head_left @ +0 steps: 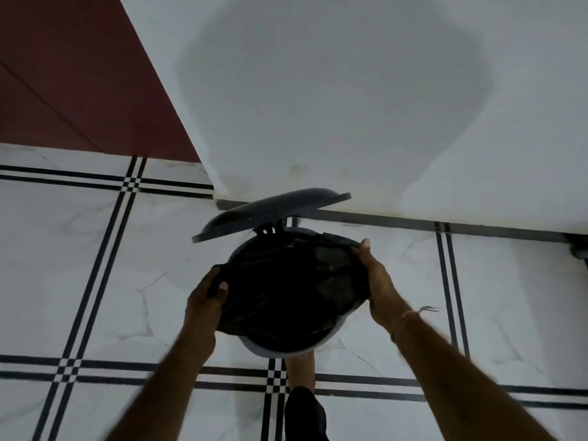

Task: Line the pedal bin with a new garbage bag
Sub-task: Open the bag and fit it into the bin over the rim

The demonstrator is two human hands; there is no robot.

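Pedal bin (264, 350) sits by the wall (350, 90) at the floor's (95, 265) far edge, lid (270, 208) raised. Left hand (203, 297) and right hand (375, 278) grip opposite edges of the garbage bag (286, 281).

The left forearm (178, 370) and right forearm (445, 361) are bare. A thin thread band (404, 318) with a frayed loose end circles the wrist behind the right hand (372, 281). A bare foot (300, 369) shows beneath a dark trouser leg (305, 412).

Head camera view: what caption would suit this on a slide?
The left hand and right hand stretch a black garbage bag over the open pedal bin, lid raised.
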